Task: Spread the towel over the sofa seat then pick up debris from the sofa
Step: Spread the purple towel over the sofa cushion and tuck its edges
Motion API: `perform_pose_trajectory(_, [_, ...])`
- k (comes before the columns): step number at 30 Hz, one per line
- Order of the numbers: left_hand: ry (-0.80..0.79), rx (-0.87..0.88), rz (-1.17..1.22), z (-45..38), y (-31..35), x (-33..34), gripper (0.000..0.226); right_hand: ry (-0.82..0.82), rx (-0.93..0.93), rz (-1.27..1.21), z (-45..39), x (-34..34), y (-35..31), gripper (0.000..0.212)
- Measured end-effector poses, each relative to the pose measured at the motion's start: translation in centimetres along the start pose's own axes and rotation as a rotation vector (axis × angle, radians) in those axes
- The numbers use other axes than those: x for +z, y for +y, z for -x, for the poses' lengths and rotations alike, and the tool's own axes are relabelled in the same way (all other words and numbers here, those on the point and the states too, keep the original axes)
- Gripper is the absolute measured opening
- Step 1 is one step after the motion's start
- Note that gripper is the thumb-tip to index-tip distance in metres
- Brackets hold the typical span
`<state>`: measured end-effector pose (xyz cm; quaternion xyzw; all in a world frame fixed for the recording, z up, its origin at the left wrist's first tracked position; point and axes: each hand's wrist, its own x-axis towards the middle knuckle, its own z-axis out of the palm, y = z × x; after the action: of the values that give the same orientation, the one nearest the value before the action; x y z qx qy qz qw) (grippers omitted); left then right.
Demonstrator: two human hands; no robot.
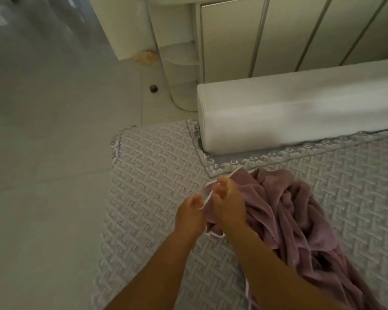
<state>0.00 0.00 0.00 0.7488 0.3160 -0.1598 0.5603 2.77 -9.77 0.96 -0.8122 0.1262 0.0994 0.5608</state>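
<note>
Both forearms reach forward from the bottom edge, side by side over the seat. The left hand is curled, thumb and fingers pinched on the towel's white piped edge. The right hand, just beside it and slightly ahead, is closed on the same edge near a corner, fingertips pointing away.

The towel is mauve and plush, lying crumpled in a long heap on the quilted seat, running from the hands back toward the lower right. It looks soft, light and limp, so it should drape rather than hold shape. The piped hem gives the firmest hold; sliding the hands apart along it should open the cloth.

Beyond lies a white bolster.
</note>
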Motion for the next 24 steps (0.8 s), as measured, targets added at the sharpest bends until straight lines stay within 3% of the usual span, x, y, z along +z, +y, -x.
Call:
perform_pose_trajectory(4, [0.016,0.023,-0.251,-5.1,-3.7,2.5,0.040,-0.119,0.023,0.160,-2.9,2.8,4.9,0.028])
perform_pose_trajectory(7, [0.022,0.164,-0.466,-8.3,-6.6,3.8,0.016,-0.193,0.060,0.141,-4.5,4.5,8.0,0.025])
perform_pose_trajectory(9, [0.047,0.261,-0.531,-9.6,-8.1,3.9,0.015,-0.280,0.098,0.141,-5.1,5.2,9.6,0.023])
perform_pose_trajectory(11, [0.066,0.256,-0.405,-10.2,-8.7,3.5,0.024,-0.331,0.064,0.302,-5.8,5.4,10.7,0.048])
perform_pose_trajectory(13, [0.065,0.155,-0.121,-10.5,-8.0,2.6,0.026,-0.378,-0.016,0.439,-6.5,5.8,10.0,0.054])
perform_pose_trajectory(16, [0.126,0.132,0.161,-10.9,-5.9,-0.3,0.016,-0.430,-0.120,0.381,-7.8,6.8,6.8,0.022])
perform_pose_trajectory(19, [0.025,0.095,0.456,-11.0,-3.8,-2.5,0.018,-0.270,-0.183,0.102,-9.2,8.0,3.2,0.004])
perform_pose_trajectory(22, [-0.116,0.067,0.340,-10.8,-2.9,-4.1,0.024,-0.224,-0.170,-0.095,-9.9,10.1,-0.1,0.008])
perform_pose_trajectory(24, [-0.067,0.069,0.227,-11.0,-2.8,-4.8,0.029,-0.220,-0.188,-0.071,-10.1,11.6,-1.2,0.015])
